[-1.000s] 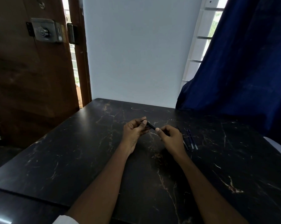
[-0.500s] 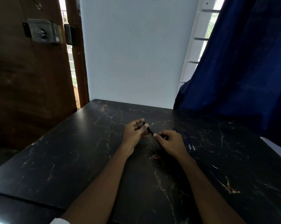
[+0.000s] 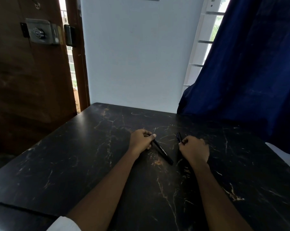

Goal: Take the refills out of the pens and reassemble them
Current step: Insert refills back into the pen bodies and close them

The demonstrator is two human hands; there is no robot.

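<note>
Gripping a pen [image 3: 163, 152] at centre frame, the left hand [image 3: 141, 140] seems mid-disassembly; the right hand [image 3: 194, 150] curls by dark parts [image 3: 179, 137], hold unclear. Next likely needs pinching the refill out.

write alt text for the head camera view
A person's left hand grips a black pen by one end, its other end resting on a black marble table. The right hand is curled beside other dark pen parts; whether it holds them is unclear.
</note>
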